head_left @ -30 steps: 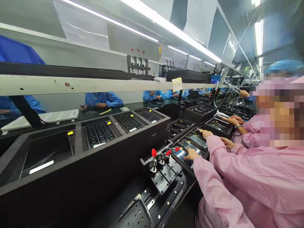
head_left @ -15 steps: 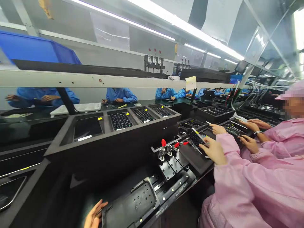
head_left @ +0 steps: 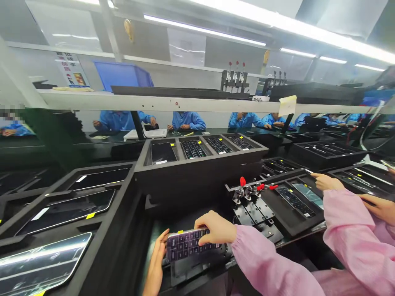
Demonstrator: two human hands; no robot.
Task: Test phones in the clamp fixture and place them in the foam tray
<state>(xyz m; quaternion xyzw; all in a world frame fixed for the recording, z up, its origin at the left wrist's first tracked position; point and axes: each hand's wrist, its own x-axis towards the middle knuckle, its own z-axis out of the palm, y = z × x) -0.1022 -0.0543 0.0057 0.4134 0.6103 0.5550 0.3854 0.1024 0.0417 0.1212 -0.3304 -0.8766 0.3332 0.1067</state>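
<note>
My right hand (head_left: 216,228) reaches in from the right in a pink sleeve. It is closed on a smartphone (head_left: 182,246), with fingers over the top edge and thumb on the screen. The lit screen shows a grid of dark tiles, and a yellow tab sits on the upper edge. The phone is over the black fixture plate (head_left: 188,269), partly covering it; I cannot tell whether they touch. My left hand (head_left: 156,263) has its fingers stretched beside the phone's left end. Whether its fingertips touch the phone is unclear. Red-tipped toggle clamps (head_left: 242,193) stand behind the right hand.
A foam tray (head_left: 200,164) with several phones stands behind the fixture. Another phone tray (head_left: 114,213) lies on the left. On the right, a co-worker's hand (head_left: 328,181) is above a foam tray (head_left: 286,224) holding phones. A shelf beam (head_left: 200,103) crosses overhead.
My right hand has come left from the right-hand tray, carrying the smartphone to the fixture. The left hand stays beside the fixture. The view has turned left, bringing more of the left tray into sight.
</note>
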